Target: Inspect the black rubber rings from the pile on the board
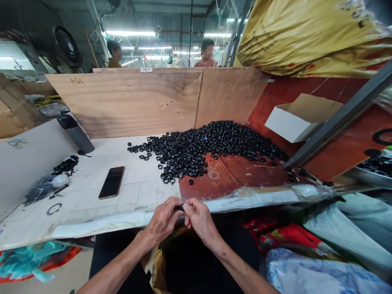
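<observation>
My left hand (163,220) and my right hand (199,218) meet at the near edge of the work table (137,192). Both are closed in a pinch on one small black ring (181,208) held between the fingertips. Further back on the table lies a large pile of the same black rings (211,145), spreading from the white covering onto the red board.
A black phone (112,182) lies flat left of centre. A dark bottle (76,132), a smaller heap of black parts (65,165) and a plastic bag (43,188) sit at the left. Plywood walls (128,102) close the back. An open cardboard box (298,118) stands right. Two people stand behind the wall.
</observation>
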